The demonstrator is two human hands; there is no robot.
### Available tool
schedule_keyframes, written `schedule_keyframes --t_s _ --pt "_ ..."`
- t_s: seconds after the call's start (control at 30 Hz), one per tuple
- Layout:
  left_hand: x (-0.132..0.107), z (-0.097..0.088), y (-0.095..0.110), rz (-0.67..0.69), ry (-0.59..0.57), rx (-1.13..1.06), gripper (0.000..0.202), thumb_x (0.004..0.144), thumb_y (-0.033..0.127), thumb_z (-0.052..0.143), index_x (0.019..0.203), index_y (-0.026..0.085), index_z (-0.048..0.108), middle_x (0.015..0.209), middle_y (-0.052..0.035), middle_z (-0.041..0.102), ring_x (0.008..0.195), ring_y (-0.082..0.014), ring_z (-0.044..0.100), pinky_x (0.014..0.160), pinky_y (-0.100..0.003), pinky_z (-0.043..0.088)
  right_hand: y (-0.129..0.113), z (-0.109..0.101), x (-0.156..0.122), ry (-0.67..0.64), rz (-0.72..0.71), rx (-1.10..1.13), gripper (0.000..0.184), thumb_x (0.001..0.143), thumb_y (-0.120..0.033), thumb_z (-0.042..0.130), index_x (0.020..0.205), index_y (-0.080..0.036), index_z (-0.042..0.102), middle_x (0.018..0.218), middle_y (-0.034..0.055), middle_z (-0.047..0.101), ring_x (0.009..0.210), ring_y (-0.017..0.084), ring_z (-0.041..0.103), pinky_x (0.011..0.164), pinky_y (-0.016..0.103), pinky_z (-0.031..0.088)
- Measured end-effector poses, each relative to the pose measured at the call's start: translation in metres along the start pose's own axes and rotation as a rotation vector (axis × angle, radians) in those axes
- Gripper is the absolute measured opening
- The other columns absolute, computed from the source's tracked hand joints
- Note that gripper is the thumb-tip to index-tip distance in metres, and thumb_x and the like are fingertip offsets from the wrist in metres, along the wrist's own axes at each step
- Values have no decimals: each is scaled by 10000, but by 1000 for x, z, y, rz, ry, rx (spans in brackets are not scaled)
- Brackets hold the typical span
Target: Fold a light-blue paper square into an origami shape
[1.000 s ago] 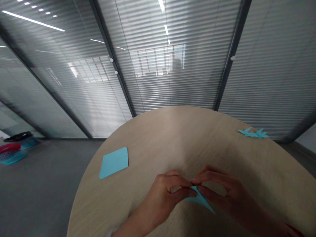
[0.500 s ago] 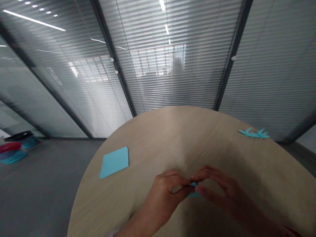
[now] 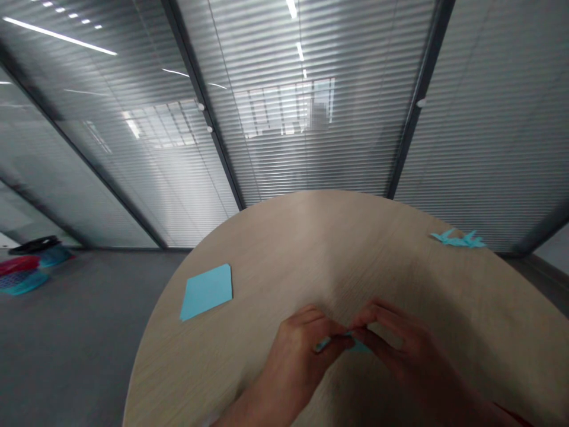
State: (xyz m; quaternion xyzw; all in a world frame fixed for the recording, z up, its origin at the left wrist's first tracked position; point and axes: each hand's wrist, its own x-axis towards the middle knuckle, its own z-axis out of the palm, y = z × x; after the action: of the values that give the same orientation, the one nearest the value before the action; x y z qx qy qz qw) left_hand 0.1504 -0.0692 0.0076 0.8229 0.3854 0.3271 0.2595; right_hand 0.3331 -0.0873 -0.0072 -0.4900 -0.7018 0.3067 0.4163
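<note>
Both your hands are pinching, the left hand (image 3: 302, 350) and right hand (image 3: 400, 347) together on the folded paper (image 3: 360, 347) at five o'clock in your view. It looks only partly worked, though your fingers hide much of it; pointed shapes (image 3: 469, 240) lie seemingly finished at three o'clock on the desk (image 3: 284, 255), and flat sheets (image 3: 206, 292) remain unfolded at eight. Since half a second ago, your right thumb and forefinger have closed together, and blue now shows inside your left hand's loop.
</note>
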Motion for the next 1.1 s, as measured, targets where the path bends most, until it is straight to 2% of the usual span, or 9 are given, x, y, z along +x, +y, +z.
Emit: schedule_keyframes --t_s 0.2,0.33,0.43,0.53,0.67,0.8,0.97,1.1 --pt "3 1 -1 -73 34 1 74 749 109 735 783 169 760 681 -27 675 637 -146 614 573 -222 442 -5 -2 4 -18 89 17 154 873 -277 563 752 -226 644 765 -5 648 770 167 633 719 249 470" --pt "6 -2 -3 -212 98 -127 76 772 129 712 755 186 760 697 -20 699 672 -152 638 618 -230 462 -4 -4 8 -83 73 54 142 862 -306 570 908 -243 688 913 15 705 899 194 657 812 281 475" --pt "7 -3 -4 -258 153 -222 83 780 161 706 710 171 750 698 -27 705 687 -158 647 636 -233 470 -3 -5 9 -55 92 27 136 845 -312 584 879 -237 692 880 19 717 871 208 666 801 301 477" --pt "7 -3 -5 -240 188 -275 57 770 164 712 736 172 757 719 -34 712 704 -165 651 654 -239 479 0 -5 8 -40 112 -7 151 858 -313 573 796 -227 680 801 17 706 802 204 665 760 304 477" --pt "6 -3 -5 -214 172 -310 62 793 194 696 808 186 756 780 -38 718 752 -171 648 687 -251 482 3 -3 5 -56 69 -37 141 868 -293 571 804 -225 677 808 16 684 793 196 657 750 306 471" --pt "3 -4 1 -186 174 -203 164 854 209 623 714 164 697 703 -27 650 704 -159 602 653 -255 451 2 -1 5 -90 66 -5 132 870 -282 577 806 -227 679 811 6 674 792 178 652 749 286 467" --pt "0 -6 10 -83 184 -44 220 905 197 521 704 158 601 693 -22 582 692 -157 556 625 -260 414 0 -1 8 -160 139 68 126 838 -293 595 778 -223 681 791 -7 705 800 181 654 760 281 460" --pt "0 -6 10 -68 186 -23 236 924 193 471 707 162 559 692 -20 560 676 -154 538 614 -259 405 -3 -4 10 -202 204 113 168 819 -342 598 740 -214 673 744 -13 699 758 186 638 715 280 447"
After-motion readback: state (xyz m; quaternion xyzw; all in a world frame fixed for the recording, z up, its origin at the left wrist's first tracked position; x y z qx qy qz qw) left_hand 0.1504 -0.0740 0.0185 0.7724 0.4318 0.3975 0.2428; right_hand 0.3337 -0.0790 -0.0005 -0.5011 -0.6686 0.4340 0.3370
